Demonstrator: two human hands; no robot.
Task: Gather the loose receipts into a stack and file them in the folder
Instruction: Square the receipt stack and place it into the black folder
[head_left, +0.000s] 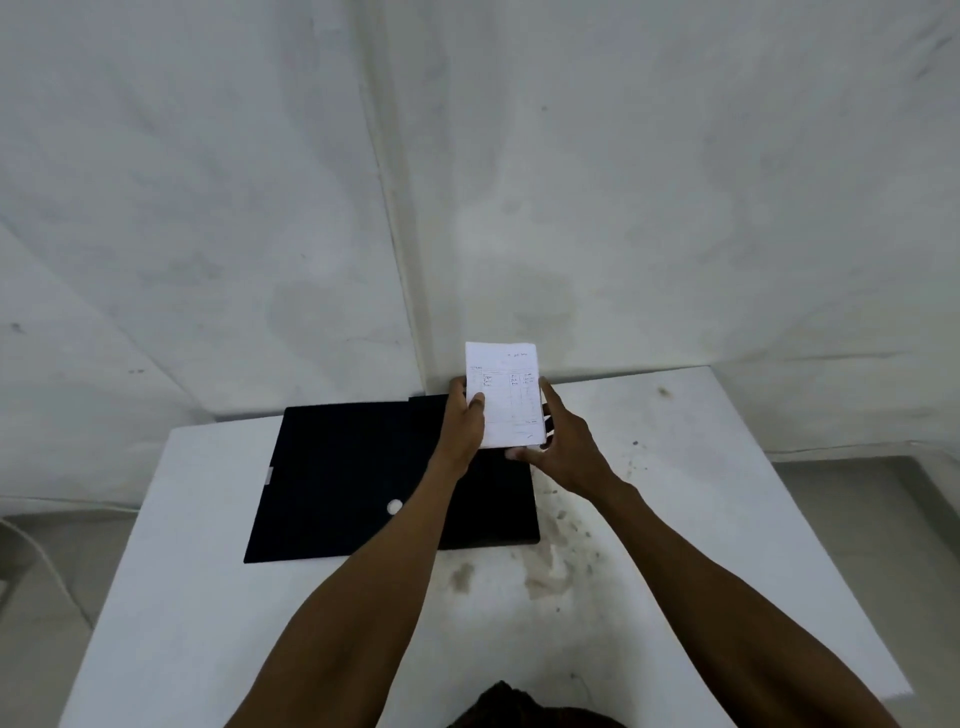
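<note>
Left hand (464, 430) gripping receipts (511, 410), print blurred, folder (353, 467) partly covered

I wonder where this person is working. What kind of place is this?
Probably a bare, makeshift work corner rather than a proper office: wrinkled white sheeting serves as walls, there is a stained white table, and only a black folder lies on it, with receipts held above.
</note>
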